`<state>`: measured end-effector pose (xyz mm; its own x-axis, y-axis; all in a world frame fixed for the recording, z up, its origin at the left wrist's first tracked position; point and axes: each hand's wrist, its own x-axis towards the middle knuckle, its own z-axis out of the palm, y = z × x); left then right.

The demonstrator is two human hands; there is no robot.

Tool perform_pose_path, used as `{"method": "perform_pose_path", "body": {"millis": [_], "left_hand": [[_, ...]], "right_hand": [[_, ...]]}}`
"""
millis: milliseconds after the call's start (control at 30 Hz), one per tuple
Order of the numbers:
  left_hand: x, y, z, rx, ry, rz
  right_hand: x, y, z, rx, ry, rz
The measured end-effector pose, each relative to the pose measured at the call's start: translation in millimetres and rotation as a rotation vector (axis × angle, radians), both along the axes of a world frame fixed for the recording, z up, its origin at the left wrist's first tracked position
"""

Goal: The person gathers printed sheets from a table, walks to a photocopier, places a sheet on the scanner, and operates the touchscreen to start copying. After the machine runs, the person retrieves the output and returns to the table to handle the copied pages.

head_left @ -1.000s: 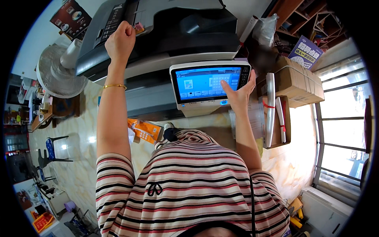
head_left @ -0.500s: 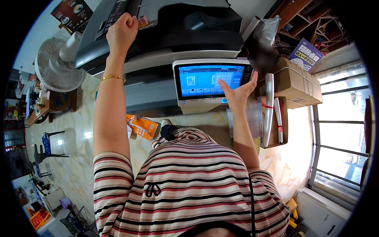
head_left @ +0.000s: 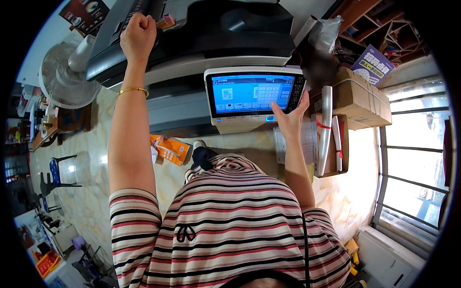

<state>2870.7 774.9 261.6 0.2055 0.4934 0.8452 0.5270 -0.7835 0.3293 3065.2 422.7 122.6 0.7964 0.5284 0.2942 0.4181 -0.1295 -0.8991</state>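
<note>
A large black and grey office copier [head_left: 216, 41] stands in front of me. Its white-framed touch panel [head_left: 221, 118] tilts toward me, with a lit blue screen [head_left: 240, 93] showing a number keypad at its right. My right hand [head_left: 291, 117] is at the panel's lower right corner. Its thumb is stretched over the keypad's lower part, and the other fingers lie along the right edge, partly hidden. My left hand [head_left: 138, 38] is closed in a fist on the copier's top left, beside a small pink and orange piece [head_left: 168, 20]. The inside of the fist is hidden.
A white fan [head_left: 65, 77] stands left of the copier. On the right are a tied cardboard box [head_left: 362, 101], an open box [head_left: 343, 165] with plastic-wrapped rolls [head_left: 326, 129], and a window. An orange package [head_left: 172, 151] lies on the floor below the copier.
My right thumb has shifted down and right on the keypad, with the hand closer to the panel's edge. The left fist has moved slightly left. The whole view has shifted a little.
</note>
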Motion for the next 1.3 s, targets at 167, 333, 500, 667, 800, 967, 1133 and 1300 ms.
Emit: {"method": "perform_pose_path", "body": {"millis": [167, 333, 500, 667, 800, 967, 1133, 1300], "left_hand": [[4.8, -5.5, -0.4, 0.024, 0.106, 0.076], [2.2, -2.9, -2.5, 0.048, 0.122, 0.112], [3.7, -2.8, -1.6, 0.053, 0.14, 0.154], [1.6, -4.6, 3.8, 0.001, 0.173, 0.17], [4.9, -2.9, -3.4, 0.022, 0.176, 0.141], [3.4, -6.7, 1.9, 0.015, 0.046, 0.08], [5.8, -13.3, 3.8, -0.013, -0.033, 0.061], [9.4, -14.9, 5.7, 0.173, 0.251, -0.005]], "right_hand": [[-2.4, -10.8, -5.8, 0.138, -0.012, 0.047], [-41.3, -32.6, 17.0, -0.23, -0.799, 0.286], [-57.8, -21.3, 19.2, -0.291, -0.795, 0.518], [-57.0, -17.5, 18.9, -0.274, -0.799, 0.485], [-52.7, -32.7, 19.4, -0.237, -0.716, 0.347], [-54.7, -45.3, 23.6, -0.24, -0.607, 0.239], [-51.2, -40.8, 36.8, -0.234, -0.626, 0.193], [-64.1, -32.5, 31.7, -0.175, -0.608, 0.138]]}}
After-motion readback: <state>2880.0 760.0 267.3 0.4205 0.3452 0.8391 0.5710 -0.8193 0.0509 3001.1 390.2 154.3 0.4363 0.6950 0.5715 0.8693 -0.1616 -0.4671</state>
